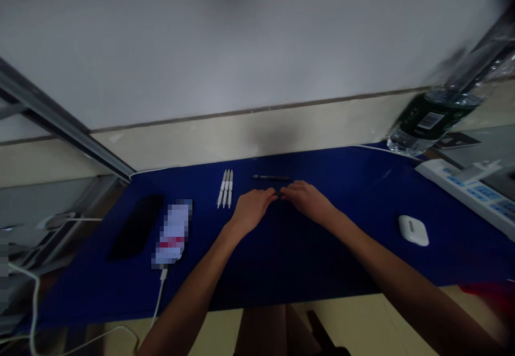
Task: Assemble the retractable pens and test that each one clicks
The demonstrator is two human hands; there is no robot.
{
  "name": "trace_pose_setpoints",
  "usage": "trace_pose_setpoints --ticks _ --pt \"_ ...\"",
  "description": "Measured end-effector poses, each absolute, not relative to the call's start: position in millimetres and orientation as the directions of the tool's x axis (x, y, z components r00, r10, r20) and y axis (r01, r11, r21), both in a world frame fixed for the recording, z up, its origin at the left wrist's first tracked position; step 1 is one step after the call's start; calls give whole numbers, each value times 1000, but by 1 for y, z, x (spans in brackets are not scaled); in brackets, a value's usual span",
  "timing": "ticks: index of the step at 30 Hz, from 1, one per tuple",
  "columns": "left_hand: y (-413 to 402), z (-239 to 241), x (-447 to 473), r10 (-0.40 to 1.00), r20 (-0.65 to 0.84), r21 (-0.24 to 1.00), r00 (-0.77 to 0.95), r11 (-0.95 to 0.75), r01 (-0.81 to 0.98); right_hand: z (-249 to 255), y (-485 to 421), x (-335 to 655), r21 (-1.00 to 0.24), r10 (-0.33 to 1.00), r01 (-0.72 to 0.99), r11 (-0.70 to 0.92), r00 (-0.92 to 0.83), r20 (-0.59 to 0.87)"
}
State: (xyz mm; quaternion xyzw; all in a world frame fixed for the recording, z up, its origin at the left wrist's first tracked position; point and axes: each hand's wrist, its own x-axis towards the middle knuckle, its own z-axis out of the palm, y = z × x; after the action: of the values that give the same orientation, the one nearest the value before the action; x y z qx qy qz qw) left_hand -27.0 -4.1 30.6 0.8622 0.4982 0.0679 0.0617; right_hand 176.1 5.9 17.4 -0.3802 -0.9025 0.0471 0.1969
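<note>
My left hand and my right hand meet low over the middle of the blue table. Their fingers are closed in a pinch at either end of a small dark pen-like object, most of which the fingers hide. Just behind them a dark pen lies crosswise on the table. To the left of my left hand, three white pens lie side by side, pointing away from me.
A lit phone on a charging cable and a dark flat object lie left on the blue table. At right are a white earbud case, a power strip and a large bottle. A wall stands behind.
</note>
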Motion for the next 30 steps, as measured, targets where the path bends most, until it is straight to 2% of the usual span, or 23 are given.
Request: trace_pose_setpoints --ticks 3,6,8,10,13,16,24,30 --pt "-3 34 -29 872 54 245 487 -485 840 20 3 175 -144 697 700 700 -625 352" --pt "-2 34 -30 869 70 269 490 -489 830 23 1 175 -139 711 722 678 -596 373" --pt "-2 32 -30 867 85 230 491 -497 837 22 3 176 -225 731 709 668 -569 376" --pt "-3 30 -29 860 110 151 498 -510 847 21 5 178 -369 770 678 636 -525 363" --pt "-3 26 -27 837 153 41 525 -536 843 20 10 181 -578 833 611 541 -481 272" --pt "-3 24 -27 820 167 12 548 -557 830 19 12 183 -686 849 548 479 -488 203" --pt "-2 20 -29 817 199 43 541 -559 828 16 13 179 -843 889 382 380 -402 218" --pt "-3 21 -27 793 238 -11 561 -575 818 23 9 180 -783 880 486 389 -448 159"
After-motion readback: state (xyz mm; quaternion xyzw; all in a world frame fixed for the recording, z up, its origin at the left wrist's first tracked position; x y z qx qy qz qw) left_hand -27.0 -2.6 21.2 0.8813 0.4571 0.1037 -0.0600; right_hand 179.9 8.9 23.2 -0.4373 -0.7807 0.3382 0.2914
